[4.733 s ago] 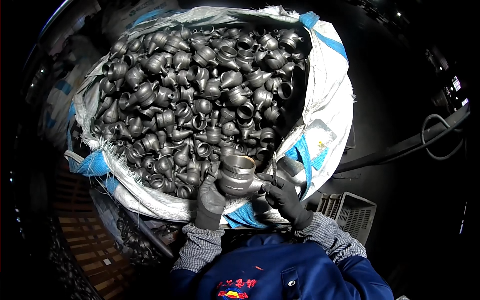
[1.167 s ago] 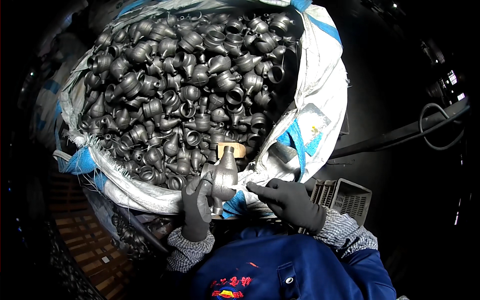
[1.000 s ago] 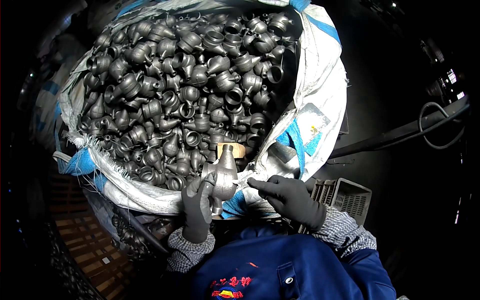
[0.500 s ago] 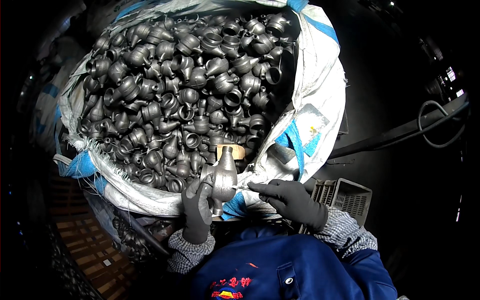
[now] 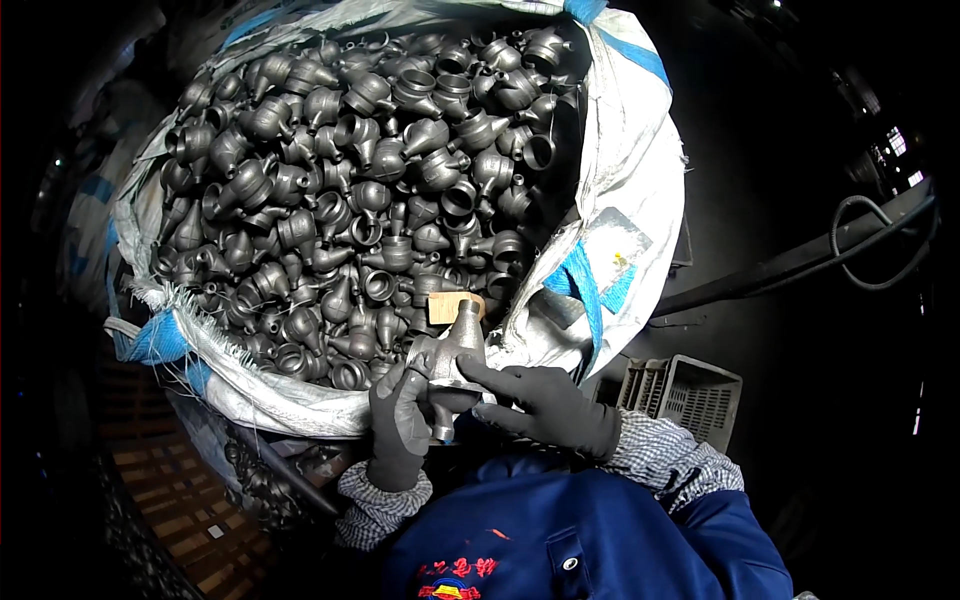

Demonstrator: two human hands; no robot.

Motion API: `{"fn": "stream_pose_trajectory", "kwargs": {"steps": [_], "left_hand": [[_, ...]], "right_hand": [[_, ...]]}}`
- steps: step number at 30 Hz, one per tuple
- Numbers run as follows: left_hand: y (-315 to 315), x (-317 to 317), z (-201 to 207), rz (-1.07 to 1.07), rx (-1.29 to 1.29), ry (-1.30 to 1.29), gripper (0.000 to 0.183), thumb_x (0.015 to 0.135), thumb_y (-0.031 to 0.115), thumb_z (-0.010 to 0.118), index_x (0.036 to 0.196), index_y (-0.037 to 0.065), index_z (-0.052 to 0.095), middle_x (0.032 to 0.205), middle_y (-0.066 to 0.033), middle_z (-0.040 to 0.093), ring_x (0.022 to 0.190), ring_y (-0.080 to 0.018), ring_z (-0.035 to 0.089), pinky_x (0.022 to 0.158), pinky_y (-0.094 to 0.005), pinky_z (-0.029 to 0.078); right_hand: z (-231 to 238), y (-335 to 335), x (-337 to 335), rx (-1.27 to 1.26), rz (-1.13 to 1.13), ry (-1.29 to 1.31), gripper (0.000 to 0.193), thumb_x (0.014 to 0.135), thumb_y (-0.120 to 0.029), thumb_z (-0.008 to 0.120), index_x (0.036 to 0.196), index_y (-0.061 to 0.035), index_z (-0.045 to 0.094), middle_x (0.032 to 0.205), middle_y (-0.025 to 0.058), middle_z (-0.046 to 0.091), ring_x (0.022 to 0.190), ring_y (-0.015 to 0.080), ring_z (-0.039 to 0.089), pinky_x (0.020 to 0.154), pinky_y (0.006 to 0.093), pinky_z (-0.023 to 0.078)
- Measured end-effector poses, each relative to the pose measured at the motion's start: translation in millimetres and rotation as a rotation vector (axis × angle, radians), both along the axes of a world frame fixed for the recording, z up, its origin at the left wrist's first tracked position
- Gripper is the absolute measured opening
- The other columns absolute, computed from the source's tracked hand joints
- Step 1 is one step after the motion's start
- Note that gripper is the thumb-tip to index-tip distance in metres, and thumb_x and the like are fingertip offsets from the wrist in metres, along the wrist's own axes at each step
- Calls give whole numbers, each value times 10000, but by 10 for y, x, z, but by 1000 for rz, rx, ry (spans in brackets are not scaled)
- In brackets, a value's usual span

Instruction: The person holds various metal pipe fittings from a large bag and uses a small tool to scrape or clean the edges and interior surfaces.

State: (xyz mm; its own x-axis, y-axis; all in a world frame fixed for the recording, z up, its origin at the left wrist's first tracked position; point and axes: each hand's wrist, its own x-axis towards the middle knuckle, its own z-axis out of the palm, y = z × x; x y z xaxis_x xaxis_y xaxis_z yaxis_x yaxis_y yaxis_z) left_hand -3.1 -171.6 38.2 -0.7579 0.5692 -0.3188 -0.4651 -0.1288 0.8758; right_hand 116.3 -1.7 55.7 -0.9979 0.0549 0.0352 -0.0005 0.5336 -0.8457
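Observation:
A grey cast-metal fitting [image 5: 466, 342], bulbous with narrow necks at its top and bottom ends, is held up at the near rim of a big white woven bag [image 5: 640, 130]. My left hand [image 5: 399, 415], in a dark grey glove, grips its left side with the fingers closed. From the right, my gloved right hand [image 5: 550, 405] has its fingers against the lower right side of the fitting. Whether anything else is inside the right hand is hidden. Behind the fitting, a small wooden block [image 5: 442, 307] rests on a heap of similar metal fittings [image 5: 350, 180] in the bag.
Blue straps [image 5: 574, 270] hang along the bag's rim. Grey plastic crates [image 5: 705, 395] stand on the right, below a dark bar [image 5: 760, 280] with a looped cable. At lower left is a brown slatted surface [image 5: 180, 490].
My right hand has moved left and down onto the fitting. The fitting has turned and tilted in my left hand, its upper neck now leaning right.

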Motion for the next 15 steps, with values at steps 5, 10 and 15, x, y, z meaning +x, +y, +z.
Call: {"fn": "stream_pose_trajectory", "kwargs": {"steps": [5, 10, 15], "left_hand": [[32, -5, -27, -26, -12, -31, 309, 988, 260, 521, 1040, -30, 614, 818, -62, 652, 669, -105, 612, 615, -240, 489], [7, -65, -72, -91, -35, -61, 295, 1000, 249, 499, 963, -18, 617, 730, -32, 623, 577, -70, 579, 506, -203, 441], [27, -51, -7, -16, 13, 73, 251, 981, 220, 537, 926, -14, 611, 682, -44, 607, 551, -93, 582, 481, -218, 450]], "right_hand": [[12, 5, 11, 156, 77, 43, 600, 862, -235, 656, 1424, -252, 444, 799, 100, 612, 688, 265, 631, 619, 362, 499], [-68, -51, 56, 217, 215, 101, 507, 834, -154, 664, 1324, -234, 564, 806, 72, 623, 733, 252, 635, 640, 347, 507], [-39, -55, 40, -415, -318, 4, 449, 862, -204, 708, 1266, -42, 598, 1006, 135, 674, 886, 201, 657, 771, 298, 504]]}}
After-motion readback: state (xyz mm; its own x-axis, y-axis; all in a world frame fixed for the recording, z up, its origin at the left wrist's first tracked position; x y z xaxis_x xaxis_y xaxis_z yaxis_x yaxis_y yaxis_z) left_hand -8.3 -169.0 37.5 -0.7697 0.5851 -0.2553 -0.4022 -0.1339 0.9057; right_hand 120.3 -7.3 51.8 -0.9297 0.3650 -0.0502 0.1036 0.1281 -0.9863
